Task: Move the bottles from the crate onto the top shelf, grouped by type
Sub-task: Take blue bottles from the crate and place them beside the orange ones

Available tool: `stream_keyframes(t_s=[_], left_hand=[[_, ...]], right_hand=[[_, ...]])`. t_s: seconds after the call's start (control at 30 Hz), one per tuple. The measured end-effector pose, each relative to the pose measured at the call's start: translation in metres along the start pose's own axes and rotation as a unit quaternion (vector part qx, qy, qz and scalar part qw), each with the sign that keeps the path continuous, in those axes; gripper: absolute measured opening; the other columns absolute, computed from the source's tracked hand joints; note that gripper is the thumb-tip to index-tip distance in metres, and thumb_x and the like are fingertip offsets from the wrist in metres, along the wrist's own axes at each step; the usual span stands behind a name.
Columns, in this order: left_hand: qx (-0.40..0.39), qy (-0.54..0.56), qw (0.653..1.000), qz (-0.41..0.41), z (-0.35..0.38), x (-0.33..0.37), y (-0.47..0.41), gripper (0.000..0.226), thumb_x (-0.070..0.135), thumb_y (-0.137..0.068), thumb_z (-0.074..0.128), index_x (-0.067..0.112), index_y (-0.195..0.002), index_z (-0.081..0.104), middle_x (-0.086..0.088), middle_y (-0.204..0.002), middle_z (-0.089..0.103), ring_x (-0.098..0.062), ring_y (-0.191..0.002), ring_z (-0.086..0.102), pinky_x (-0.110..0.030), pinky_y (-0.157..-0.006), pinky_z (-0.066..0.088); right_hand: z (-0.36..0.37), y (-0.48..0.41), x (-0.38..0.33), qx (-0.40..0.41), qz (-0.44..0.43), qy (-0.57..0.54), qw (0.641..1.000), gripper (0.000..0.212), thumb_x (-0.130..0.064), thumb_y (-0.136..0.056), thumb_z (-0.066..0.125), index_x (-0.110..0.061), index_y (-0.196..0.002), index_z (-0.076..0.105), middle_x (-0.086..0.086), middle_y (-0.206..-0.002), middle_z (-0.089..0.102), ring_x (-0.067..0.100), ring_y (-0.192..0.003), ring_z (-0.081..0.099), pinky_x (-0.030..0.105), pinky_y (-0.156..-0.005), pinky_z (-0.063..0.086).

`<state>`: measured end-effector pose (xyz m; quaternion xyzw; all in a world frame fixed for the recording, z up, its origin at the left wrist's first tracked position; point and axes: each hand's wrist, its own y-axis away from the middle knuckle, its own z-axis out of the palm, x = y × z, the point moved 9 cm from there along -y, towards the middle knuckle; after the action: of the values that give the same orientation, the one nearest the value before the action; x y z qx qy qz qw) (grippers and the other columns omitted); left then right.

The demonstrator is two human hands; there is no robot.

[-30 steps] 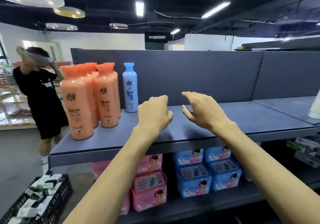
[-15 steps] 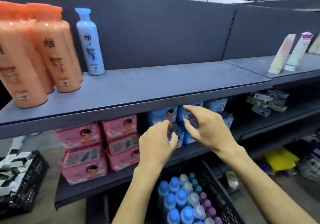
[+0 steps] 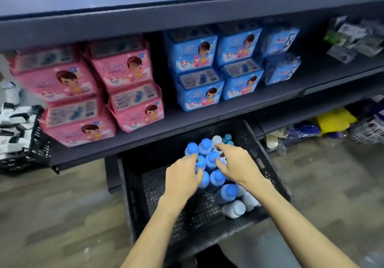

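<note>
Hovering over the blue-capped bottles (image 3: 205, 144) packed upright inside the black crate (image 3: 135, 184), the right hand (image 3: 236, 166) keeps its fingers half spread and empty. The left hand (image 3: 182, 182) curls onto a cap, but I cannot tell if it grips. Pulling one bottle may topple its neighbours.

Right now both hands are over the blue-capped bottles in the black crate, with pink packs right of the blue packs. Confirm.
Wrong side: the head view shows the pink packs left of the blue packs. Left hand and right hand are over the blue-capped bottles in the black crate.
</note>
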<state>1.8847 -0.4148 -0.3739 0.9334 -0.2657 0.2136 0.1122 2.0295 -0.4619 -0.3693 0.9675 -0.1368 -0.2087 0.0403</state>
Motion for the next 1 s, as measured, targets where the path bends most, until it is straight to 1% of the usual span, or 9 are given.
stream_keyframes(t_s=[0.07,0.17,0.37,0.47,0.57,0.63,0.77,0.87,1.0], left_hand=[[-0.023,0.002,1.000,-0.015,0.021,-0.011,0.005,0.018,0.033,-0.086,0.051,0.022,-0.099,0.054,0.003,-0.094,0.063,-0.025,-0.088,0.062,-0.035,-0.068,0.048],[-0.044,0.002,0.998,-0.035,0.045,-0.021,0.010,0.018,0.034,-0.087,0.051,0.021,-0.099,0.053,0.002,-0.094,0.062,-0.027,-0.088,0.061,-0.036,-0.067,0.046],[-0.055,0.014,0.997,-0.057,0.076,-0.032,0.008,0.016,0.032,-0.086,0.055,0.021,-0.097,0.050,0.000,-0.091,0.060,-0.028,-0.085,0.062,-0.033,-0.059,0.035],[-0.061,0.022,0.995,-0.074,0.089,-0.039,0.010,0.014,0.030,-0.084,0.056,0.022,-0.091,0.047,-0.001,-0.090,0.059,-0.029,-0.086,0.062,-0.033,-0.059,0.034],[-0.074,0.021,0.993,-0.088,0.102,-0.044,0.012,0.017,0.028,-0.084,0.056,0.019,-0.098,0.052,-0.003,-0.097,0.063,-0.029,-0.091,0.063,-0.036,-0.064,0.044],[-0.080,0.023,0.992,-0.099,0.109,-0.048,0.014,0.018,0.027,-0.084,0.056,0.019,-0.100,0.053,-0.003,-0.100,0.064,-0.029,-0.093,0.063,-0.037,-0.068,0.047],[-0.098,0.015,0.988,-0.115,0.120,-0.058,0.019,0.023,0.026,-0.085,0.058,0.019,-0.106,0.053,-0.003,-0.104,0.063,-0.028,-0.096,0.063,-0.035,-0.068,0.044],[-0.109,0.025,0.984,-0.136,0.126,-0.069,0.022,0.027,0.027,-0.086,0.059,0.021,-0.111,0.054,0.000,-0.107,0.063,-0.026,-0.099,0.063,-0.037,-0.074,0.049],[-0.114,0.034,0.979,-0.167,0.130,-0.086,0.028,0.029,0.026,-0.087,0.058,0.023,-0.116,0.055,0.002,-0.110,0.064,-0.023,-0.100,0.062,-0.037,-0.078,0.053]], right_hand=[[0.031,0.004,0.010,-0.047,0.015,0.007,0.999,0.032,-0.026,-0.090,0.058,-0.012,-0.119,0.059,0.008,-0.110,0.068,0.033,-0.098,0.064,0.043,-0.080,0.050],[0.073,0.008,0.021,-0.112,0.035,0.001,0.993,0.039,-0.028,-0.091,0.060,-0.011,-0.125,0.055,0.012,-0.117,0.065,0.035,-0.107,0.061,0.044,-0.084,0.050],[0.122,0.005,0.030,-0.151,0.044,-0.041,0.987,0.035,-0.020,-0.085,0.064,-0.012,-0.118,0.055,0.011,-0.107,0.065,0.033,-0.101,0.062,0.043,-0.078,0.052],[0.137,-0.001,0.030,-0.153,0.046,-0.033,0.987,0.033,-0.021,-0.085,0.064,-0.013,-0.115,0.055,0.011,-0.109,0.065,0.034,-0.102,0.062,0.044,-0.079,0.052],[0.150,-0.004,0.031,-0.145,0.066,-0.031,0.987,0.034,-0.022,-0.087,0.065,-0.010,-0.117,0.054,0.012,-0.115,0.065,0.035,-0.105,0.062,0.042,-0.079,0.050],[0.159,-0.004,0.032,-0.142,0.091,-0.033,0.985,0.042,-0.020,-0.088,0.065,-0.009,-0.125,0.050,0.014,-0.118,0.064,0.036,-0.107,0.061,0.041,-0.080,0.049],[0.179,0.001,0.035,-0.158,0.122,-0.046,0.979,0.062,-0.014,-0.088,0.064,-0.012,-0.142,0.035,0.016,-0.124,0.057,0.040,-0.110,0.058,0.045,-0.083,0.051],[0.185,0.001,0.037,-0.146,0.131,-0.061,0.979,0.060,-0.014,-0.088,0.067,-0.014,-0.138,0.035,0.015,-0.122,0.056,0.040,-0.107,0.059,0.046,-0.079,0.052],[0.185,0.000,0.035,-0.088,0.139,-0.094,0.982,0.054,-0.020,-0.087,0.072,-0.016,-0.130,0.039,0.010,-0.118,0.059,0.035,-0.101,0.060,0.042,-0.074,0.052]])
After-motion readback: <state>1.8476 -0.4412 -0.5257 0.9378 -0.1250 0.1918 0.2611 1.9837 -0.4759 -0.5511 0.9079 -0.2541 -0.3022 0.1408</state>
